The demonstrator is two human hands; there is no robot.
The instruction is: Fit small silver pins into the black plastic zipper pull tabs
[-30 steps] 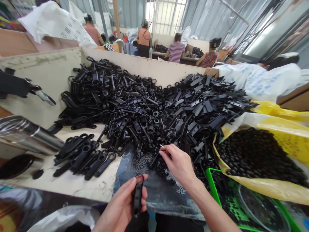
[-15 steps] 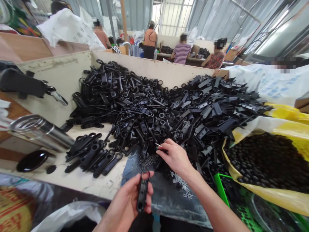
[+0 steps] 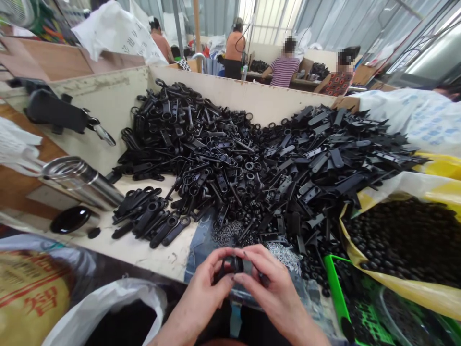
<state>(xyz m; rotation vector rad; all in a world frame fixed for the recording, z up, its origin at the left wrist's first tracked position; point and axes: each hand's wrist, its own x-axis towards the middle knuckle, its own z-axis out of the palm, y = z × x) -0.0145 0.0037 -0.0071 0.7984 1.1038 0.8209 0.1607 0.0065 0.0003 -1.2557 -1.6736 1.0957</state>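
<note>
My left hand (image 3: 205, 288) and my right hand (image 3: 275, 293) meet low in the view, and both grip a black plastic loop-ended piece (image 3: 234, 264). Most of that piece is hidden by my fingers. Anything small held in my right fingertips cannot be made out. Just ahead of my hands, a denim cloth (image 3: 201, 250) carries small silver metal pins (image 3: 226, 234) and more of them (image 3: 284, 255). A large heap of similar black plastic pieces (image 3: 216, 163) rises beyond, and a smaller sorted group (image 3: 151, 218) lies to its left on the pale board table (image 3: 144, 254).
A raised pale board (image 3: 245, 96) walls the table's far side. On the right, a yellow-and-white sack (image 3: 403, 235) holds black beads, above a green crate (image 3: 336, 288). A steel flask (image 3: 82, 182) lies left. Several co-workers (image 3: 284, 69) sit or stand beyond the wall.
My right hand has come down from the heap's edge to join my left hand. The black piece now sits between both hands, and the view has shifted slightly.
</note>
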